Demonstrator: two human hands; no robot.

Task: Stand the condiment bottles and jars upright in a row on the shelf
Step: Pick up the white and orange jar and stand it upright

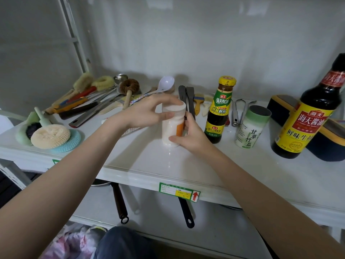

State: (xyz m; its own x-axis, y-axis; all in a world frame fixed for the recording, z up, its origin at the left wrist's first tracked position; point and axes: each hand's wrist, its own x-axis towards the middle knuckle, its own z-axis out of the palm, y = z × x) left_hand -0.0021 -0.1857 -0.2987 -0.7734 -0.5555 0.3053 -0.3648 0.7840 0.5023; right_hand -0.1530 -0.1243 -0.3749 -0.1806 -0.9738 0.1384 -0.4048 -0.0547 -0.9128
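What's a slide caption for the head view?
Both hands stand a white plastic jar upright on the white shelf.

White jar (172,128) with orange label; dark bottles (219,111) wear yellow-green labels.

A white shelf (168,165) carries everything. Under the fingers (168,115) stands a white jar (170,128) with an orange label. Right of the fingers stand an oyster sauce bottle (219,111), a bamboo salt canister (251,127) and a large soy sauce bottle (309,113). Behind the fingers lie spatulas (186,98) and a white ladle (164,85). Left of them lie brushes (104,84) and scrubbing pads (50,136).
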